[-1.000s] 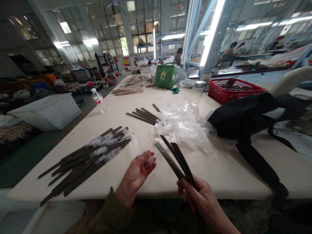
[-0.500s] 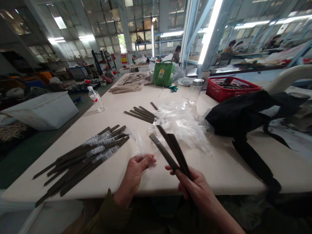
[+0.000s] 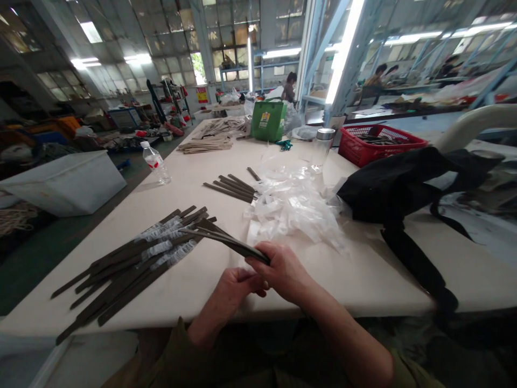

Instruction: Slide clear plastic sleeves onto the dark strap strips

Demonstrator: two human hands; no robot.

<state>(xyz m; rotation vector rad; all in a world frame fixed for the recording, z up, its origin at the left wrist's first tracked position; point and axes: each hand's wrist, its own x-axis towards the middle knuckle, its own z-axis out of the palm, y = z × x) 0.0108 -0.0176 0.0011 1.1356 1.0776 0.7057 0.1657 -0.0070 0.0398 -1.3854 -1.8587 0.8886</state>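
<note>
The right hand [image 3: 285, 269] grips a few dark strips [image 3: 230, 240], held to the right of the wrapped bundle [image 3: 141, 253], their far ends over its upper right end. The left hand [image 3: 234, 293] is curled just beside the right hand, to the bundle's right; whether it grips anything, I cannot tell. Beyond the bundle stands a bottle [image 3: 155, 163], and clear plastic [image 3: 297, 207] lies to its right.

on the desk [image 3: 388, 280], the wrapped bundle of strips [image 3: 133, 264] lies at the left, with the bottle [image 3: 156, 164] behind it. right of them is the plastic pile [image 3: 299, 207]; the bag [image 3: 268, 120] stands behind that, the basket [image 3: 379, 144] to the bag's right.
</note>
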